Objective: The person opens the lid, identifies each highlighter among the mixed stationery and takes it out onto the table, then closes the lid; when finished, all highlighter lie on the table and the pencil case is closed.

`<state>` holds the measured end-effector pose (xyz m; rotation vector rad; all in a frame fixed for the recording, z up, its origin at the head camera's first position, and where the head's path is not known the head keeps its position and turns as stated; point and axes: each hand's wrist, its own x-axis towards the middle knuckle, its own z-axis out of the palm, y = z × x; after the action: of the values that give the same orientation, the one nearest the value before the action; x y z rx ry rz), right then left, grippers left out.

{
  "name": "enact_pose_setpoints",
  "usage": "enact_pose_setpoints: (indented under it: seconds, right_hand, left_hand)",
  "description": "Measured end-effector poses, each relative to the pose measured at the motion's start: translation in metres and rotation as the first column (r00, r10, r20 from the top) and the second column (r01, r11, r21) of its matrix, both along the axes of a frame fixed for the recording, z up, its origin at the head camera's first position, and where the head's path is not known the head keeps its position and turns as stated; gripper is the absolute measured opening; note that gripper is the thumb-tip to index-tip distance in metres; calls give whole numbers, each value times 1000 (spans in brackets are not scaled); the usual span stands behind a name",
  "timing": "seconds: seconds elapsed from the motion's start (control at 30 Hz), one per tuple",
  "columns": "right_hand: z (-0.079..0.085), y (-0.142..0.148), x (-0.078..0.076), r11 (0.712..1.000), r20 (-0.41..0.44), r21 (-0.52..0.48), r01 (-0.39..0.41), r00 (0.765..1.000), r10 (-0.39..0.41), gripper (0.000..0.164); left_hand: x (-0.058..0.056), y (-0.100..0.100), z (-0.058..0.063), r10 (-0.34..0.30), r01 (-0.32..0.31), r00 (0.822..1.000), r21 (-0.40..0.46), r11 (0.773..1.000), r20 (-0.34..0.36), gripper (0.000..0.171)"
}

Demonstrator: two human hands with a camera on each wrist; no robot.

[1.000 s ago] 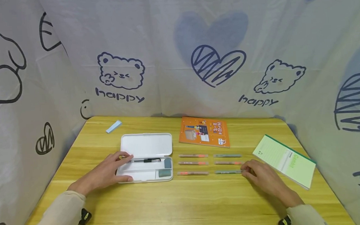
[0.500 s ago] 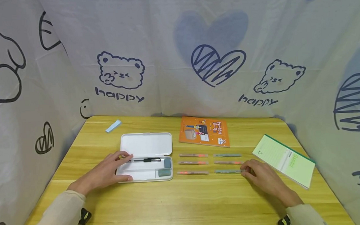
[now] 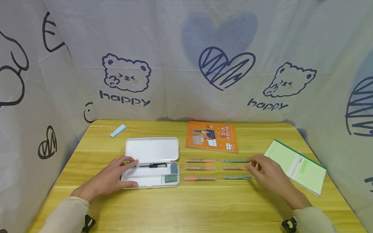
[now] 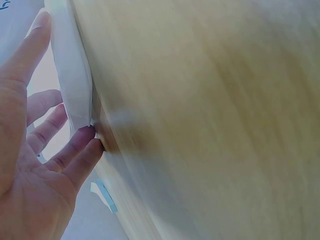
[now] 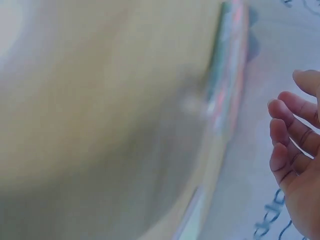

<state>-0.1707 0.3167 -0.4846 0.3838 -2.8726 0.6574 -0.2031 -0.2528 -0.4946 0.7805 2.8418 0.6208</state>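
Observation:
The left hand (image 3: 109, 177) holds the left end of an open white pencil case (image 3: 152, 150), thumb at the front edge and fingers at the back. A black pen (image 3: 157, 165) and two grey-green blocks, one of them the front block (image 3: 170, 178), lie in its compartments. In the left wrist view, the fingertips (image 4: 87, 132) touch the case's side (image 4: 72, 75). Slim pens lie in two columns right of the case. The right hand (image 3: 268, 172) hovers at the right column, fingertips near the back green pen (image 3: 235, 161); in the right wrist view, its thumb and fingers stand apart around nothing.
An orange booklet (image 3: 210, 136) lies behind the pens. At the right, a green notepad (image 3: 301, 167) is partly behind the right hand. A light blue strip (image 3: 118, 130) lies at the back left. Printed white cloth (image 3: 173, 110) walls in the wooden table (image 3: 178, 214).
The right hand has moved back and slightly left, from the front green pen's right end to the back of that column. The left hand and the case have stayed in place.

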Motion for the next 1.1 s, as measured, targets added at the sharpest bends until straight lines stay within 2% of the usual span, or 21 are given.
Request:
enact_pose_setpoints:
  seconds: [0.1,0.23,0.4,0.53,0.63,0.77,0.83,1.0,1.1]
  right_hand:
    - [7,-22,-9,998,-26,-51,-35,999,34,21]
    - [11,-61,-20,983,8,-164,-81,996,84,22]
    - [11,-116,-30,940,52,-301,-159,982,182,27]
    - [7,-156,-35,908,89,-376,-185,968,234,34]
    - [3,-182,-37,876,129,-447,-179,956,262,42]
    - [-1,-208,-38,819,184,-549,-169,931,315,53]
    - [-2,-218,-38,796,211,-586,-151,920,330,60]
    - [-5,-236,-41,763,270,-641,-83,906,326,77]
    - [-8,-243,-44,748,309,-663,-32,898,313,86]
  left_hand:
    - [0,1,0,-1,1,1000,-2,1000,2,88]
    - [-1,1,0,-7,7,1000,1,1000,-4,88]
    - [-1,1,1,-3,3,1000,3,1000,-3,88]
    - [-1,2,1,5,-5,1000,3,1000,10,88]
    - [0,2,0,7,-7,1000,4,1000,14,88]
    - [2,2,1,15,-15,1000,-1,1000,17,89]
    - [3,3,1,18,-18,1000,-9,1000,-10,89]
    - [4,5,3,30,-35,991,-36,999,-132,95]
    - [3,6,4,50,-58,987,-52,997,-152,104]
